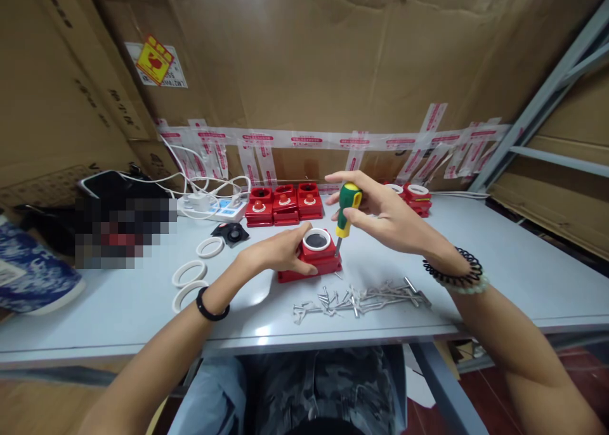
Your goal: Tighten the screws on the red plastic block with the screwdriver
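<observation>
Head view: screwdriver [342,222] tip-down, axis apparently near-upright.

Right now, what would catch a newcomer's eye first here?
Probably the green-and-yellow screwdriver in the right hand, its tip down at the right end of a red box that the left hand holds. Screws lie scattered in front, and more red boxes stand farther back, before the cardboard.

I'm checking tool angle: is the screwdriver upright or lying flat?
Roughly upright: the right hand holds the screwdriver, shaft down, at the red housing.
</observation>
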`<state>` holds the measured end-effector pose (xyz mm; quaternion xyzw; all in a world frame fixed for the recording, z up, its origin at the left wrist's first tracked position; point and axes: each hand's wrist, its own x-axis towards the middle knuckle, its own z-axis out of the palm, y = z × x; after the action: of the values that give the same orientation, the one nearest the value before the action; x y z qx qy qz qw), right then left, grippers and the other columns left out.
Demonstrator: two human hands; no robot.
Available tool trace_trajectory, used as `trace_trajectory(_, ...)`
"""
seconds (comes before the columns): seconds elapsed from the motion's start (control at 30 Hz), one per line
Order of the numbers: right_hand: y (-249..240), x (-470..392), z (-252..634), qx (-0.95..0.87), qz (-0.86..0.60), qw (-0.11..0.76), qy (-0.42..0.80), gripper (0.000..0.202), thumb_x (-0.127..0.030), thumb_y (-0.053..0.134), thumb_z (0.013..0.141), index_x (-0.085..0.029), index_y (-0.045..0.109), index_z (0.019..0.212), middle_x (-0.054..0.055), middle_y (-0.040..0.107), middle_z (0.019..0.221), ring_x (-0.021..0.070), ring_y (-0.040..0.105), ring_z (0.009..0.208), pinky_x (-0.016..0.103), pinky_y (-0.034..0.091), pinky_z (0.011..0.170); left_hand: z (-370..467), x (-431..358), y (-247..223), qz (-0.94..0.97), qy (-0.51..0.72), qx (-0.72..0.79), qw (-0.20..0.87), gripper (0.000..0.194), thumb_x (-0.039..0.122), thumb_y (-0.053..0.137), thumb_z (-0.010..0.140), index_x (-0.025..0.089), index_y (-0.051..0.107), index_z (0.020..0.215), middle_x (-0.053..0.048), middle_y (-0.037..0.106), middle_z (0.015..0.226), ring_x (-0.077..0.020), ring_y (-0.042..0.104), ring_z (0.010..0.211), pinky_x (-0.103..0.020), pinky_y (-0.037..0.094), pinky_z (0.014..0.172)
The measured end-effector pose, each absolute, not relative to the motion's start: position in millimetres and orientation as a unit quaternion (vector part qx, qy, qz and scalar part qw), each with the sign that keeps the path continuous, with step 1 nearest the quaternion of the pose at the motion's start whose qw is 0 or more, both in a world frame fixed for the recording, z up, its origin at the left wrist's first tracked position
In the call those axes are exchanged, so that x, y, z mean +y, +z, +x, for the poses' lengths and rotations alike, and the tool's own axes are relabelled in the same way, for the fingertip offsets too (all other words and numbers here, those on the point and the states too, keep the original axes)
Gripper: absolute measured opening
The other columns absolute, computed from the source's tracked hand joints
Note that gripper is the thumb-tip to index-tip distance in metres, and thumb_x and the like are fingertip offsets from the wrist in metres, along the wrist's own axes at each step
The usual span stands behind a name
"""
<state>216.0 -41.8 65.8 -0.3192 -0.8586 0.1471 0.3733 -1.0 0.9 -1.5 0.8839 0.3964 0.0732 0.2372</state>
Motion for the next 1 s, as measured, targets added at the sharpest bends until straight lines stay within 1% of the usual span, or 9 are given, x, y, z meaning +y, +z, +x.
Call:
trace_trajectory(0.13, 58, -41, 206, -0.808, -0.403, 0.43, -0.025, 0.029, -0.04, 0.06, 0.084, -0.018, 0.061, 0.103, -0.001, 0.06, 0.069, 0.0111, 0.05, 0.055, 0.027, 0.04, 0.056, -1, 1, -1, 0.884, 0.065, 0.403, 0.23, 0.064, 0.049, 0.069, 0.067, 0.019, 0.039, 0.115, -0.012, 0.061, 0.109, -0.0278, 0.06, 0.09, -0.035, 0.045, 0.074)
trace_trajectory(0.2, 54, -39, 204, -0.786, -0.425, 0.439, -0.091, 0.029, -0.041, 0.06, 0.083, -0.018, 0.062, 0.1, 0.0, 0.06, 0.068, 0.013, 0.052, 0.06, 0.028, 0.04, 0.059, -1, 1, -2, 0.887, 0.069, 0.396, 0.228, 0.062, 0.05, 0.068, 0.068, 0.019, 0.039, 0.113, -0.011, 0.06, 0.109, -0.0277, 0.06, 0.091, -0.034, 0.045, 0.073)
trace_trajectory(0.33, 59, -37, 213, -0.836, -0.363, 0.409, 0.049, 0.033, -0.03, 0.047, 0.09, -0.021, 0.052, 0.121, 0.004, 0.065, 0.096, 0.0155, 0.059, 0.078, 0.03, 0.046, 0.07, -1, 2, -3, 0.887, 0.077, 0.394, 0.227, 0.057, 0.052, 0.068, 0.067, 0.02, 0.04, 0.106, -0.009, 0.061, 0.103, -0.0262, 0.059, 0.087, -0.033, 0.045, 0.071)
trace_trajectory(0.43, 62, -35, 216, -0.846, -0.327, 0.401, 0.132, 0.031, -0.031, 0.049, 0.091, -0.021, 0.052, 0.12, 0.002, 0.065, 0.09, 0.0129, 0.059, 0.07, 0.027, 0.046, 0.063, -1, 2, -2, 0.887, 0.07, 0.4, 0.221, 0.056, 0.052, 0.068, 0.066, 0.021, 0.04, 0.103, -0.008, 0.061, 0.101, -0.0257, 0.059, 0.085, -0.032, 0.044, 0.069)
trace_trajectory(0.57, 55, -35, 209, -0.787, -0.41, 0.46, -0.042, 0.023, -0.039, 0.062, 0.082, -0.018, 0.062, 0.091, -0.003, 0.054, 0.061, 0.0104, 0.047, 0.052, 0.026, 0.038, 0.054, 0, 1, -1, 0.885, 0.064, 0.405, 0.22, 0.058, 0.051, 0.068, 0.066, 0.019, 0.04, 0.106, -0.009, 0.06, 0.102, -0.0268, 0.059, 0.086, -0.033, 0.044, 0.071)
trace_trajectory(0.67, 56, -38, 208, -0.789, -0.413, 0.448, -0.08, 0.024, -0.039, 0.057, 0.085, -0.018, 0.064, 0.094, 0.001, 0.061, 0.07, 0.0141, 0.055, 0.064, 0.028, 0.042, 0.063, -1, 1, -2, 0.887, 0.079, 0.397, 0.225, 0.057, 0.051, 0.068, 0.067, 0.02, 0.041, 0.106, -0.008, 0.06, 0.101, -0.0259, 0.059, 0.086, -0.033, 0.044, 0.071)
trace_trajectory(0.77, 63, -40, 214, -0.84, -0.343, 0.415, 0.068, 0.031, -0.033, 0.044, 0.093, -0.021, 0.057, 0.118, 0.004, 0.066, 0.094, 0.0152, 0.061, 0.08, 0.029, 0.047, 0.071, -2, 2, -4, 0.887, 0.091, 0.388, 0.232, 0.057, 0.051, 0.068, 0.066, 0.021, 0.041, 0.106, -0.007, 0.061, 0.101, -0.0253, 0.059, 0.086, -0.033, 0.045, 0.071)
trace_trajectory(0.83, 64, -40, 216, -0.848, -0.31, 0.407, 0.139, 0.032, -0.036, 0.046, 0.093, -0.02, 0.055, 0.12, 0.002, 0.066, 0.09, 0.0126, 0.061, 0.071, 0.026, 0.047, 0.064, -2, 2, -4, 0.886, 0.09, 0.39, 0.233, 0.058, 0.05, 0.069, 0.066, 0.02, 0.042, 0.107, -0.008, 0.061, 0.103, -0.0261, 0.06, 0.087, -0.033, 0.045, 0.072)
trace_trajectory(1.0, 52, -36, 205, -0.761, -0.406, 0.501, -0.071, 0.028, -0.046, 0.061, 0.082, -0.02, 0.056, 0.074, -0.006, 0.045, 0.053, 0.0083, 0.037, 0.046, 0.025, 0.031, 0.047, 0, 1, -2, 0.886, 0.079, 0.394, 0.233, 0.057, 0.049, 0.07, 0.066, 0.019, 0.04, 0.105, -0.009, 0.06, 0.103, -0.0263, 0.058, 0.087, -0.034, 0.045, 0.073)
